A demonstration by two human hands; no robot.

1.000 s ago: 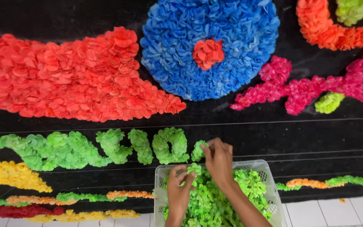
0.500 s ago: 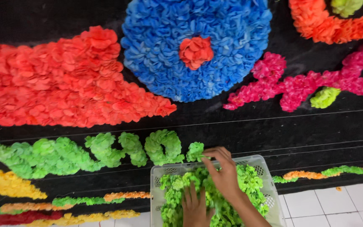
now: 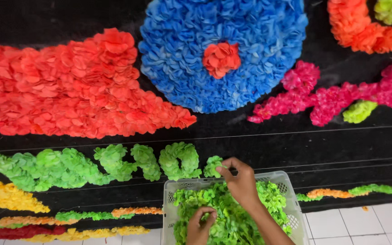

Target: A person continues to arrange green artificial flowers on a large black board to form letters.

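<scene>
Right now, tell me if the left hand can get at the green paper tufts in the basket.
Probably yes. The left hand already rests among the green tufts inside the white basket, which is open on top. The right hand is up at the far rim, pinching a tuft, and does not block it.

Count: 1 basket (image 3: pixel 287 178), white, holding green tufts too many to count; 2 hands, left (image 3: pixel 199 227), right (image 3: pixel 241 181); 1 blue disc (image 3: pixel 259 54) with 1 red centre (image 3: pixel 221 59); 1 black board (image 3: pixel 46 18)
</scene>
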